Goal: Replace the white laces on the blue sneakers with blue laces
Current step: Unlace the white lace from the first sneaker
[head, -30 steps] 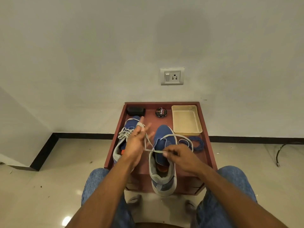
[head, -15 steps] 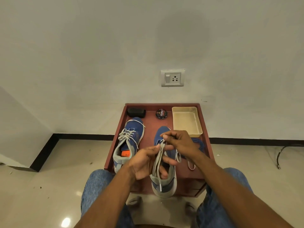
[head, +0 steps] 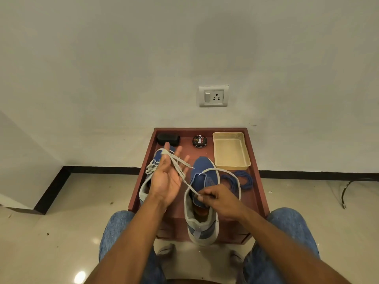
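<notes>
Two blue sneakers stand on a small red-brown table (head: 258, 181). The right sneaker (head: 202, 203) has no lace in its eyelets. A loose white lace (head: 178, 169) is wound over the straight fingers of my left hand (head: 167, 177), held palm up over the left sneaker (head: 152, 167), which keeps its white lace. My right hand (head: 217, 198) pinches the same lace above the right sneaker's opening; the rest of the lace loops out to the right. A coil of blue laces (head: 239, 180) lies on the table right of that sneaker.
At the back of the table sit a black brush (head: 168, 139), a round polish tin (head: 199, 141) and a beige tray (head: 230, 150). A wall with a socket (head: 213, 96) rises behind. My knees in jeans flank the table's front edge. A cable (head: 352, 187) lies on the floor at right.
My left hand rose from the right sneaker's heel to above the left sneaker, fingers spread with lace over them. My right hand dropped back toward me, still pinching the lace.
</notes>
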